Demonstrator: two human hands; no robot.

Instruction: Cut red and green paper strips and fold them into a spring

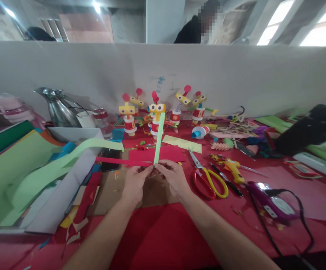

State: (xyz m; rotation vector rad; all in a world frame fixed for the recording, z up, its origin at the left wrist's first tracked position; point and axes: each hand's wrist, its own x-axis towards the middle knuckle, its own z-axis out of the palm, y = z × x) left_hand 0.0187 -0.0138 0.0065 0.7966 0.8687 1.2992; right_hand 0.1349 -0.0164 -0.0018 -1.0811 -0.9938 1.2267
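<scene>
Two paper strips cross at a corner between my hands: a light green strip (159,138) points away from me, and a red strip (112,161) runs out to the left. My left hand (136,182) pinches them at the crossing. My right hand (172,178) is closed on the same spot, its thumb and fingertips meeting my left. Below the hands lies a brown cardboard sheet (108,191), partly covered by them. Beyond the strips, red paper (171,153) lies on the table.
Scissors (206,176), a black pen (227,180), a yellow glue gun (234,170) and a purple device with a cord (274,200) lie to the right. At left stands a white box (67,204) of coloured paper. Several paper-cup figures (129,122) stand behind, near the partition (95,71).
</scene>
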